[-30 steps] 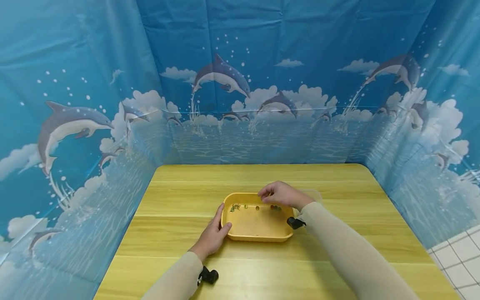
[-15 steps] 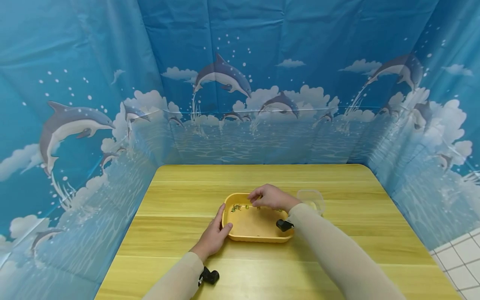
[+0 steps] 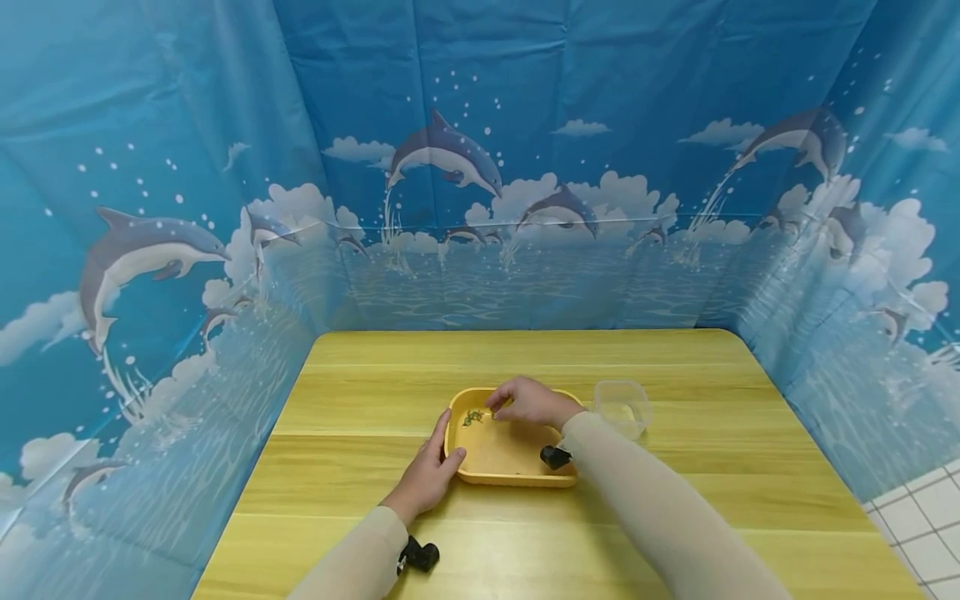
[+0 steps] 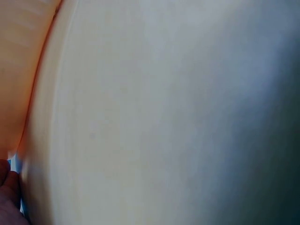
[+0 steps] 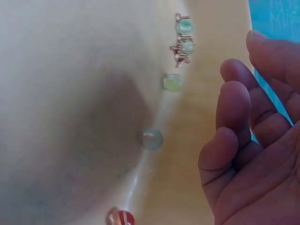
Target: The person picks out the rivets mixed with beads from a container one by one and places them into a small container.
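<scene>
A shallow yellow plastic tray (image 3: 517,480) sits on the table. My left hand (image 3: 427,473) holds its left side, thumb at the rim and fingers along the outer wall. Over the far part of the tray hovers my right hand (image 3: 532,403), fingers loosely bent and holding nothing in the right wrist view. Beside those fingers lie a pale clear marble (image 5: 151,139), a yellow-green marble (image 5: 173,83) and a red-striped marble (image 5: 125,218). Farther along, two small gold metal ornaments (image 5: 186,47) with green glass beads lie against the tray's far wall.
Just right of the tray stands a clear plastic box (image 3: 624,408), partly behind the right sleeve. The wood-grain table (image 3: 360,400) ends at a blue dolphin-print curtain (image 3: 525,283) on the far side and both flanks.
My right hand has moved left over the tray, from its right part to near the ornaments. The clear box has come into fuller view. My left hand keeps its place.
</scene>
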A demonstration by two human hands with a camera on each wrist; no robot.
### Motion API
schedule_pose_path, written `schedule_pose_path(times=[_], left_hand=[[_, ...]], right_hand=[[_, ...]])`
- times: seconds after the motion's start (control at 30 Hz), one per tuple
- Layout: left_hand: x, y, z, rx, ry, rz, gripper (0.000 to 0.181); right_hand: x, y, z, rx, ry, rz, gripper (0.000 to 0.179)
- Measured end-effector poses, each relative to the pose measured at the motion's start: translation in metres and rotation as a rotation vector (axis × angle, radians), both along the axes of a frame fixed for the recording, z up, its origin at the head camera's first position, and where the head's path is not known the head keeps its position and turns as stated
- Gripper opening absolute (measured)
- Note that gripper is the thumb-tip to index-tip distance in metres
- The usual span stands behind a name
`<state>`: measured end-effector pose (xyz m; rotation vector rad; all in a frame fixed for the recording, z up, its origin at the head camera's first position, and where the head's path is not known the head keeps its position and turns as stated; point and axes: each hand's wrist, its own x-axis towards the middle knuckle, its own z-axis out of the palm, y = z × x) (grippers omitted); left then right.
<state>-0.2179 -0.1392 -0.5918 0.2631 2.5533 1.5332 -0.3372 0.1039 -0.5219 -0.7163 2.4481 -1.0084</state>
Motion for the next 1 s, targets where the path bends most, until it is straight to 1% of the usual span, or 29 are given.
schedule_pose_path(times=[0.13,0.3,0.5,0.63,0.87,1.0], left_hand=[[0.001,0.000,-0.001,0.001,-0.001,-0.001,0.074],[0.002,0.000,-0.002,-0.005,-0.004,0.003,0.074],[0.004,0.001,0.000,-0.011,-0.009,0.011,0.074],[0.006,0.001,0.002,-0.012,-0.015,0.010,0.073],[0.001,0.002,0.001,0.002,0.004,0.000,0.074],[0.000,0.002,0.001,-0.005,0.008,0.002,0.074]], right_hand=[[0.001,-0.005,-0.007,0.011,-0.018,-0.021,0.025],[0.003,-0.009,-0.010,0.019,-0.035,-0.034,0.025],[0.003,-0.013,-0.016,0.044,-0.039,-0.004,0.026],[0.002,-0.017,-0.020,0.047,-0.060,0.015,0.026],[-0.003,-0.020,-0.034,0.050,-0.071,0.002,0.025],[-0.003,-0.022,-0.034,0.056,-0.057,0.004,0.028]])
